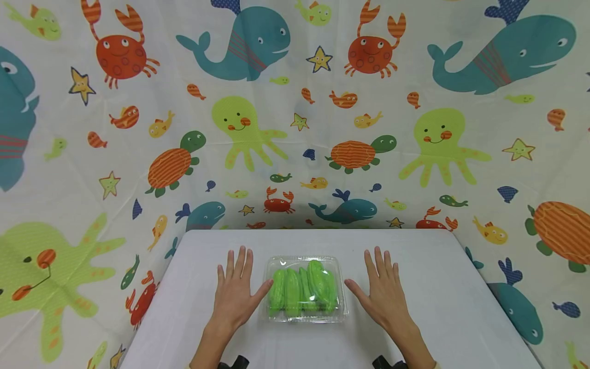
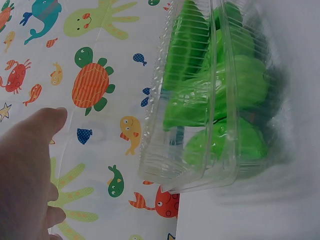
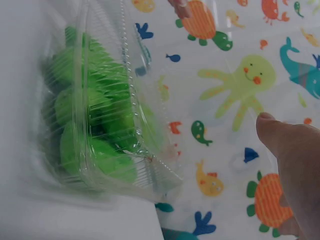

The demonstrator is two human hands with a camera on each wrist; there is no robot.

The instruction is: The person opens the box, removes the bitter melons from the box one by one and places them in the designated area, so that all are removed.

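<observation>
A clear plastic clamshell box (image 1: 299, 319) rests on the white table between the two hands, its lid down. Inside lie several light green, long, ridged vegetables (image 1: 292, 292), side by side; the left wrist view shows them through the ribbed wall. My left hand (image 1: 235, 294) is held flat to the left of the box, fingers straight and thumb spread toward its left side. On the other side, my right hand (image 1: 384, 297) mirrors it, thumb pointing at the box's right edge. Neither hand holds anything. Each wrist view shows a thumb standing apart from the box.
The white table (image 1: 442, 287) ends at a straight back edge. Behind and beside it hangs a white cloth (image 1: 272, 189) printed with sea animals. Black wrist camera parts (image 1: 239, 362) show at the bottom of the head view.
</observation>
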